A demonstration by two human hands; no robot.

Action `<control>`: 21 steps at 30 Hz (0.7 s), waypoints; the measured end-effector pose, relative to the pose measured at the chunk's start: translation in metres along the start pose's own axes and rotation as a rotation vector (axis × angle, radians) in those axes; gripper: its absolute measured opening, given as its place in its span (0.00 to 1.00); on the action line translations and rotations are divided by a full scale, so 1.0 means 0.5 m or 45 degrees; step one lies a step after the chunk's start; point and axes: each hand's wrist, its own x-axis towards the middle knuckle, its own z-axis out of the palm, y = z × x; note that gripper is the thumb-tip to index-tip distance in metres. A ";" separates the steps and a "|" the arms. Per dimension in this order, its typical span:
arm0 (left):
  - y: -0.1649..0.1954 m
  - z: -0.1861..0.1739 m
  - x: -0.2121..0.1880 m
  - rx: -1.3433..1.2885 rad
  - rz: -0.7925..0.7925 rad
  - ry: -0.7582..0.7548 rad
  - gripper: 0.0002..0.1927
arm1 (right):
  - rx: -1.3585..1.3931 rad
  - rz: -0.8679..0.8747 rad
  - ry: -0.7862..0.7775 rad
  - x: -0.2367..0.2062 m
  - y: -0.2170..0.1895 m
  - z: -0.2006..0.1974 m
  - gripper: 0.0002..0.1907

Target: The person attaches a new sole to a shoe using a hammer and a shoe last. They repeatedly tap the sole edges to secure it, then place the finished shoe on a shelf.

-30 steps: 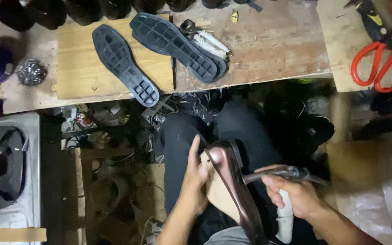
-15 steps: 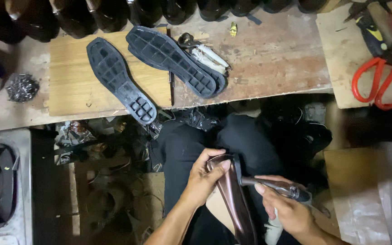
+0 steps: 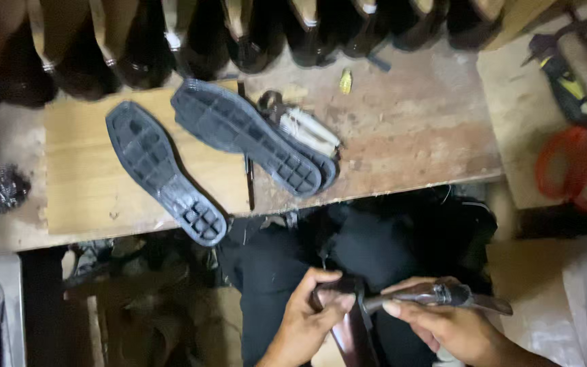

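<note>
At the far left a crumpled black wad lies on the surface. At its 3 o'clock two black rubber soles lie tread up: the left sole hangs over the near edge, the right sole lies over a white-handled brush. Below, your left hand wraps its grip around the top of a brown shoe on your lap. At its 3 o'clock your right hand pinches a metal tool whose tip meets the shoe. At the far right lie red scissors.
</note>
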 end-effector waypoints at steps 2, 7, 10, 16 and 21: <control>0.002 0.003 -0.005 -0.045 -0.026 -0.029 0.18 | 0.094 0.002 -0.043 -0.002 0.001 -0.018 0.16; -0.011 -0.005 -0.011 -0.138 -0.059 -0.071 0.19 | 0.332 0.065 0.102 -0.008 0.022 -0.019 0.19; -0.039 -0.016 -0.002 -0.203 0.032 -0.087 0.20 | 0.038 -0.066 -0.028 0.013 0.007 -0.016 0.16; -0.070 -0.026 0.020 -0.206 0.028 -0.050 0.20 | -0.202 -0.020 -0.415 0.089 -0.097 -0.044 0.14; -0.029 -0.024 0.010 -0.168 -0.044 -0.033 0.21 | -0.251 -0.062 -0.300 0.062 -0.109 -0.025 0.13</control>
